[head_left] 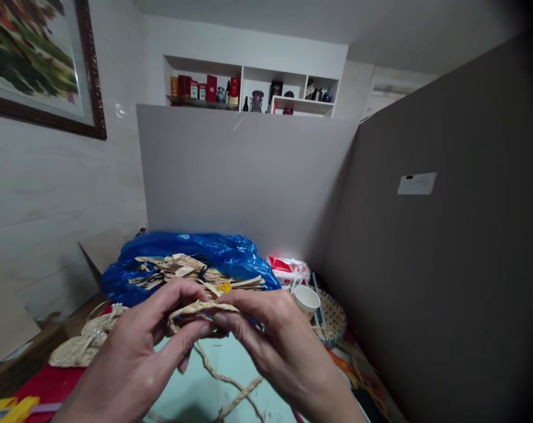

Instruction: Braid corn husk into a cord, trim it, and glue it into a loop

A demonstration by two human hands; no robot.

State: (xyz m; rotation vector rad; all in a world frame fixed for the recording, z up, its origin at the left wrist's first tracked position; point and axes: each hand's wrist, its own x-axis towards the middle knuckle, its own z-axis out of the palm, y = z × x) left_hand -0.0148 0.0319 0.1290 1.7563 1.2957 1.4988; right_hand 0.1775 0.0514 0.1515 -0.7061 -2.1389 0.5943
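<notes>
A loop of braided straw cord [200,306] is held up at chest height between both hands. My left hand [134,346] grips its left side, with the thumb along the lower edge and the fingers behind. At the right end, the thumb and forefinger of my right hand [277,329] pinch the braid. Below the hands, twisted straw strands [218,373] cross each other over a pale green work surface [238,359]. Part of the loop and several fingertips are hidden behind the hands.
Behind the hands, an open blue plastic bag [205,242] holds dry straw strips [174,267]. A paper cup [307,298] stands by a woven basket [336,317] and a red-and-white packet [288,269]. Woven straw pieces [75,352] lie left, near a yellow object [11,408]. Grey partitions [249,170] enclose the table.
</notes>
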